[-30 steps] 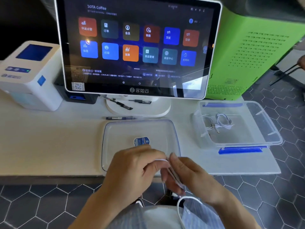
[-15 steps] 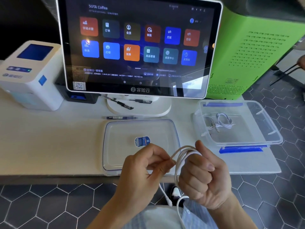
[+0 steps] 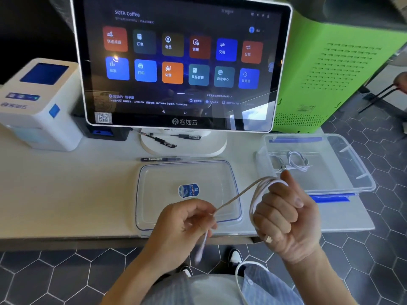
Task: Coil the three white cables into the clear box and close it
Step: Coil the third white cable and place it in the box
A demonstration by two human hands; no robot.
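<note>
The right hand point(image 3: 286, 219) is curled into a fist at about 5 o'clock, its grip closed on a smooth white cable point(image 3: 253, 194) looped several times around the fingers. One strand runs taut toward 8 o'clock to the left hand point(image 3: 182, 225), whose thumb and forefinger are pinched shut on it; the cable's plug end point(image 3: 201, 249) dangles below that pinch, blurred. Another white loop hangs lower, in front of the person's striped shirt point(image 3: 259, 289).

Both hands float over the near edge of the pale, matte counter point(image 3: 66, 194). Just beyond the left hand lies the flat clear lid point(image 3: 158, 194), a rounded rectangle of glossy plastic with a blue seal line and a small oval sticker point(image 3: 188, 190) in the middle. At 2 o'clock sits the clear box point(image 3: 352, 164), shallow and translucent, with blue clips on its near and far rims. Inside it, toward its left side, lie coiled cables point(image 3: 295, 160), thin and white, though I cannot tell how many.

At 12 o'clock a glossy touchscreen terminal point(image 3: 182, 62) stands on a round white foot, with pens point(image 3: 160, 159) by its base. A boxy white printer point(image 3: 37, 104) sits at 10 o'clock, and a perforated green metal cabinet point(image 3: 341, 62) at 1 o'clock. The floor point(image 3: 44, 271) is dark hexagonal tile.
</note>
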